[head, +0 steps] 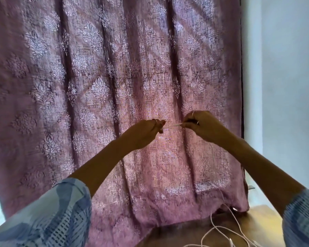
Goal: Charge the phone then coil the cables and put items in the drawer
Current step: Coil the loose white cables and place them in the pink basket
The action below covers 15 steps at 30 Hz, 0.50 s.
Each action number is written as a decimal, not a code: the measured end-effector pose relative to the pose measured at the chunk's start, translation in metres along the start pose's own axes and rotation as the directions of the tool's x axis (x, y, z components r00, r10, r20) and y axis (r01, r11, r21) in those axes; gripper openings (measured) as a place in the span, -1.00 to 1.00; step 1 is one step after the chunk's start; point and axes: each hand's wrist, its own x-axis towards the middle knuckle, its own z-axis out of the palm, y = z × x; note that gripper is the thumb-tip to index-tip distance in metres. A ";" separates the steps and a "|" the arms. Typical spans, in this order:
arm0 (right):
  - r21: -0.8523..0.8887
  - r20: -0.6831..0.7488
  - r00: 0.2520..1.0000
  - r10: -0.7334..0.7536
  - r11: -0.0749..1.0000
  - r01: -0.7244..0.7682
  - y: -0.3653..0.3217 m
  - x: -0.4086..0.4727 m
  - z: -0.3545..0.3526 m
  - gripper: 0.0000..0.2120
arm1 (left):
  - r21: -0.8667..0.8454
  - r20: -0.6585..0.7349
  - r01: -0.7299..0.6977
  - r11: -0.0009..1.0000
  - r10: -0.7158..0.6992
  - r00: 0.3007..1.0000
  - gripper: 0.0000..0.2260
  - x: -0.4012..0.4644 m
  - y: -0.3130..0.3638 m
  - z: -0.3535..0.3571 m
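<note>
1. Single view only, head-worn wide-angle camera; no second view to share anything with.
2. Faces forward and only slightly down, straight at a pink patterned curtain (114, 86) that fills most of the frame, close up.
3. Both forearms reach out from the bottom corners; left hand (146, 132) and right hand (203, 127) sit near frame centre.
4. Wooden table (262, 221) shows only at the bottom right edge, with white cable (219, 229) on it.
5. Pale wall (284, 86) runs down the right side.

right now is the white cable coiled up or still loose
Loose. A short stretch of the white cable runs taut between the left hand and right hand; the rest trails down in untidy loops on the wooden surface.
</note>
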 end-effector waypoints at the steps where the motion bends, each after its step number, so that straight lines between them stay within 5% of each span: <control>1: -0.008 -0.032 0.999 -0.020 1.000 0.020 0.000 0.006 -0.004 -0.83 | -0.162 0.040 0.032 0.986 -0.026 0.999 -0.57 0.002 0.005 -0.002; 5: 0.012 -0.189 0.979 -0.075 0.997 0.079 -0.007 0.028 -0.014 -0.85 | -0.632 0.182 0.182 0.754 -0.084 0.980 -0.50 0.004 0.029 -0.011; 8: 0.033 -0.280 0.957 -0.072 0.996 0.085 -0.011 0.039 -0.018 -0.87 | -0.877 0.270 0.247 0.411 -0.001 0.963 -0.51 0.004 0.042 -0.015; 11: 0.102 -0.333 0.942 -0.029 0.993 0.066 -0.016 0.039 -0.017 -0.87 | -0.987 0.144 0.142 0.076 0.022 0.989 -0.54 0.011 0.054 -0.021; 15: 0.215 -0.314 0.949 0.024 0.976 0.046 -0.021 0.031 -0.004 -0.85 | -0.995 -0.032 -0.030 -0.095 0.027 0.999 -0.58 0.021 0.067 -0.030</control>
